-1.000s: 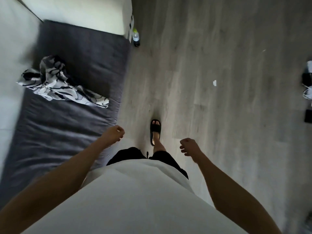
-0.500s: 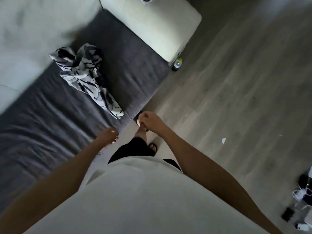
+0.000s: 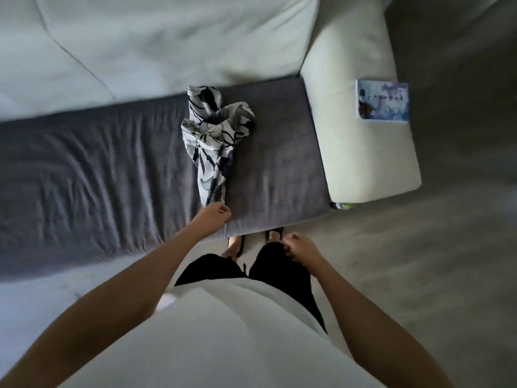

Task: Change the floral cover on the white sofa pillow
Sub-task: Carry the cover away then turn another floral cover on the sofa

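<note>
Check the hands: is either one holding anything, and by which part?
Left hand is at the near tip of the floral cover; whether it grips it cannot be told. Right hand holds nothing, fingers loosely curled.

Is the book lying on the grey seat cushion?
No, the book lies on the white sofa armrest, apart from the grey seat cushion where the floral cover lies crumpled.
</note>
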